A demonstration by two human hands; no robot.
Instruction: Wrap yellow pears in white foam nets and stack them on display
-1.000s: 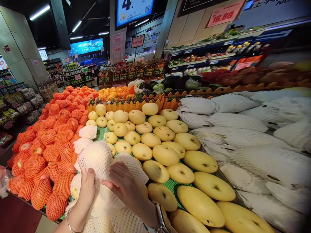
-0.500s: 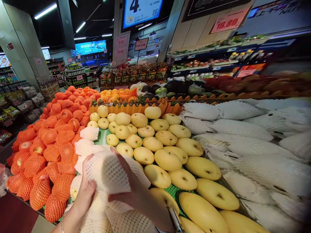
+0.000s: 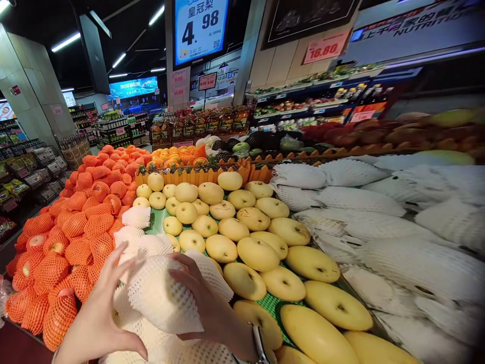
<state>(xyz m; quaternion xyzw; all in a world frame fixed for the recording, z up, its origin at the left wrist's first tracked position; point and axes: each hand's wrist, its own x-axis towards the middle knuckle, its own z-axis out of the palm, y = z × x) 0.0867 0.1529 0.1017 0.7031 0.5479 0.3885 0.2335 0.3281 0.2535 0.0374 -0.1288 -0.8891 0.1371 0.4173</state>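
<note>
Grasping foam-netted fruit (image 3: 161, 296) in right hand (image 3: 212, 301) toward near edge of counter (image 3: 156, 221), with left hand (image 3: 94, 313) now released and spread

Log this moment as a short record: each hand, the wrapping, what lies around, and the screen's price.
Left hand: open, fingers spread, beside the wrapped fruit; contact unclear
Right hand: gripping the wrapped fruit
Wrapping: white foam net
Right wrist: watch
Left side: pile of orange-netted fruit
Middle: bare yellow fruit on a green mat
Far right: white-netted bundles
Screen: 4.98
</note>
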